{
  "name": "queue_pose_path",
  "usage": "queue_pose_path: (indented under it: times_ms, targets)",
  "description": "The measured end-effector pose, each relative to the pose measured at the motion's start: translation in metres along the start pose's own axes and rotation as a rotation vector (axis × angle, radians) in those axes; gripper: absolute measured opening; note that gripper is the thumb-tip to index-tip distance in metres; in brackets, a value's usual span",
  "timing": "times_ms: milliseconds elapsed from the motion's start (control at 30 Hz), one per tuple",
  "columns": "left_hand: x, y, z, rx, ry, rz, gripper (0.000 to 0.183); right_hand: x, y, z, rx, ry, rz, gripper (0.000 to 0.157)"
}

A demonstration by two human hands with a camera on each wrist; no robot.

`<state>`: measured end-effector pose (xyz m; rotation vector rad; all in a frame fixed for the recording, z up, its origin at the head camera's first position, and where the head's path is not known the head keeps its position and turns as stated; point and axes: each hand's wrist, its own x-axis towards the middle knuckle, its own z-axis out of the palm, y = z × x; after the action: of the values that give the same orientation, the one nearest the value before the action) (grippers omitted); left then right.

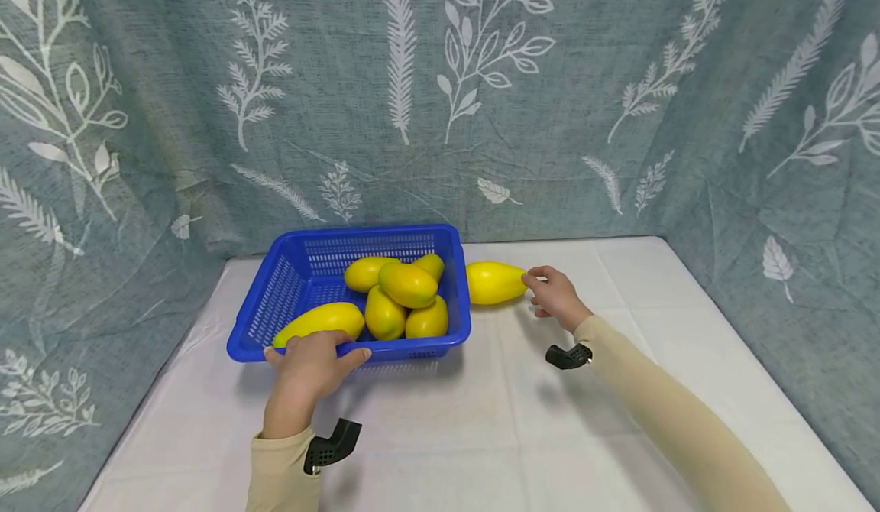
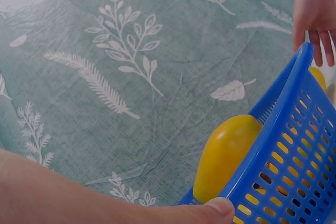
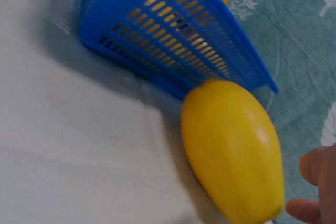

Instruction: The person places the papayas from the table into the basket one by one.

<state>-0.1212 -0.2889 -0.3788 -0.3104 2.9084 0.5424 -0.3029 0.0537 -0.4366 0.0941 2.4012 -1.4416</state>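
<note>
A blue plastic basket (image 1: 459,290) with slotted walls stands on the table and holds several yellow mangoes (image 1: 407,286). A longer yellow fruit (image 1: 323,321) lies inside at its front left. My left hand (image 1: 312,363) grips the basket's near rim, thumb over the edge; its fingertips are hidden behind the rim and beside that fruit. Outside, against the basket's right side, lies a large yellow papaya (image 1: 495,283). At the papaya's right end is my right hand (image 1: 555,294), fingers loosely bent and spread. A small gap separates those fingers from the papaya (image 3: 233,150) in the right wrist view.
A white cloth (image 1: 481,435) covers the table. Behind and at both sides hangs a grey-green curtain (image 1: 344,115) with white leaf prints, close to the table's far edge. Black wrist mounts (image 1: 333,445) sit on both forearms.
</note>
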Motion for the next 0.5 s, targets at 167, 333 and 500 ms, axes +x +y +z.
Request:
queue_pose_path:
  times_ms: [167,333,500]
  targets:
    - [0.0,0.0,-0.002,0.012,0.012,0.001,0.05,0.005,-0.005,0.014,0.024,-0.003,0.003,0.059]
    - [-0.001,0.0,-0.003,0.013,0.017,-0.006,0.05,0.017,-0.015,0.024,0.091,-0.005,0.015,0.065]
    - [-0.002,0.001,-0.001,0.011,0.023,-0.006,0.049,0.027,-0.024,0.039,0.104,0.02,0.006,0.07]
